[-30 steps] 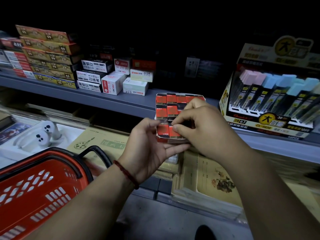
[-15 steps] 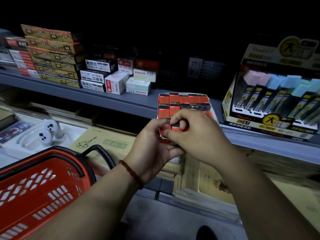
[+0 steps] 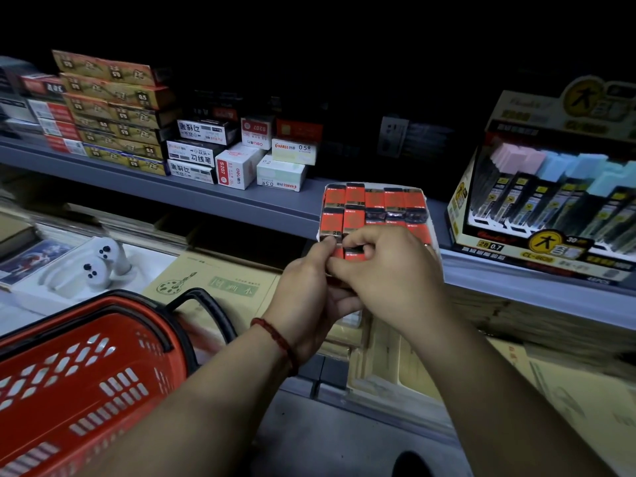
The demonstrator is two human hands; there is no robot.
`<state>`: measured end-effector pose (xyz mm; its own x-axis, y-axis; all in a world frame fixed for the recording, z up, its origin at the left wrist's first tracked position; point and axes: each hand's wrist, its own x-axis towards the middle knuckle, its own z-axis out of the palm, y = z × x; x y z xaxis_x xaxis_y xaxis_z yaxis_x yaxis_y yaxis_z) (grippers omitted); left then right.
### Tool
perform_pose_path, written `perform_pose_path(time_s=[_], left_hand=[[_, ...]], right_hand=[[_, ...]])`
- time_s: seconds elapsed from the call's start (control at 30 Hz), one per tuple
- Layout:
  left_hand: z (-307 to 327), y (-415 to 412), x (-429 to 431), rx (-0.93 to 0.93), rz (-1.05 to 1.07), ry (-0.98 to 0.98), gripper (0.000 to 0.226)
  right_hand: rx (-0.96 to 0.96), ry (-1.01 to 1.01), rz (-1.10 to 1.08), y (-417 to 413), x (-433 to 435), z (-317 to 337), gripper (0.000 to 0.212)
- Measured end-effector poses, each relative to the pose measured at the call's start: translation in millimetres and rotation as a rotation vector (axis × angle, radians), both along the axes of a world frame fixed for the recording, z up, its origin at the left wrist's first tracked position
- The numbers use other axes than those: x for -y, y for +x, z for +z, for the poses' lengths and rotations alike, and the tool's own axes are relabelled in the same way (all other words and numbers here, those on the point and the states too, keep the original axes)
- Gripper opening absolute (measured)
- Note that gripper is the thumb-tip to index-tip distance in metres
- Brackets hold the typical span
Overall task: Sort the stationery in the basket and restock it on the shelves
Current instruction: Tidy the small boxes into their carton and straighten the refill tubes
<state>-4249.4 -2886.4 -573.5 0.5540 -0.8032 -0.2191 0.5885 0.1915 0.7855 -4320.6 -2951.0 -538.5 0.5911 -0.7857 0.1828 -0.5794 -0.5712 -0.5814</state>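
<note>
A white tray of red-and-black erasers (image 3: pixel 373 204) is held tilted in front of the grey shelf (image 3: pixel 241 201). My left hand (image 3: pixel 309 301) grips the tray's near edge from below, thumb on top. My right hand (image 3: pixel 389 270) lies over the tray's near right part, and its fingers pinch one eraser (image 3: pixel 354 254) in the front row. The red shopping basket (image 3: pixel 69 373) with a black handle sits at the lower left; its contents are hidden.
On the grey shelf stand stacked pen-refill boxes (image 3: pixel 113 111) at left, small white boxes (image 3: pixel 241 163) in the middle, and a pencil-lead display box (image 3: pixel 550 201) at right. Below lie yellow notebooks (image 3: pixel 220 280) and a white packaged item (image 3: pixel 96 266).
The tray has moved slightly up and toward the shelf. My right hand has closed further over the front row of erasers.
</note>
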Motion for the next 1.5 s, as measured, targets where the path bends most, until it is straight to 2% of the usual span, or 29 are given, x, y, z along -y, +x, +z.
perform_pose_path(time_s=[0.1, 0.2, 0.33, 0.5, 0.67, 0.87, 1.07, 1.23, 1.37, 1.43, 1.5], left_hand=[[0.0, 1.1, -1.0, 0.009, -0.014, 0.004, 0.039], [-0.1, 2.0, -0.5, 0.0, -0.04, 0.002, 0.036], [-2.1, 4.9, 0.3, -0.026, -0.064, -0.01, 0.037], [-6.1, 8.0, 1.3, -0.056, -0.098, -0.026, 0.037], [-8.4, 8.6, 2.6, -0.067, -0.115, -0.055, 0.036], [-10.6, 11.8, 2.0, -0.03, -0.144, -0.031, 0.035], [-7.0, 11.3, 0.4, -0.021, -0.131, 0.039, 0.049], [-7.3, 11.8, 0.6, -0.023, -0.131, 0.041, 0.05], [-6.9, 13.7, 1.1, -0.022, -0.135, 0.024, 0.052], [-6.9, 14.3, 1.1, -0.022, -0.138, 0.016, 0.054], [-6.9, 14.0, 1.1, -0.029, -0.137, 0.012, 0.053]], right_hand=[[0.051, 0.112, -0.023, -0.4, -0.4, -0.8, 0.022], [0.054, 0.132, -0.03, -0.3, -0.6, -2.6, 0.026], [0.079, 0.127, -0.025, -0.3, 1.0, -4.5, 0.027], [0.208, 0.063, 0.031, -1.8, 1.4, -10.8, 0.018], [0.201, 0.01, 0.082, -1.8, 2.4, -10.5, 0.016], [0.252, 0.181, 0.126, -7.7, 12.0, -4.4, 0.015], [0.364, 0.358, 0.096, -15.7, 21.9, 3.4, 0.013], [0.472, 0.469, 0.099, -23.4, 27.5, 12.6, 0.01], [0.475, 0.449, 0.182, -26.8, 30.0, 17.3, 0.028], [0.459, 0.427, 0.2, -27.1, 30.1, 18.5, 0.027], [0.459, 0.432, 0.209, -27.2, 29.2, 19.2, 0.018]])
